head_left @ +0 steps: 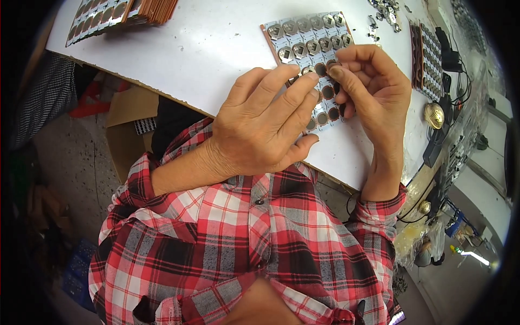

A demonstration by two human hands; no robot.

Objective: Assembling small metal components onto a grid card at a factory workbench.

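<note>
On the white table in front of me lies a light-blue circuit board panel with rows of round pads. Silvery metal battery clips sit on its far two rows, while copper-rimmed round pads show uncovered on the nearer rows. Spread across the panel's left side, my left hand has its fingertips resting at a clip in the third row. Over the panel's right side, my right hand has thumb and forefinger pinched together beside a round pad. Whatever lies between those fingertips is hidden.
Loose metal clips are scattered at the far right of the table. A stack of panels stands at far left, and filled panels stand at right beside black cables. Below the left edge is a cardboard box.
</note>
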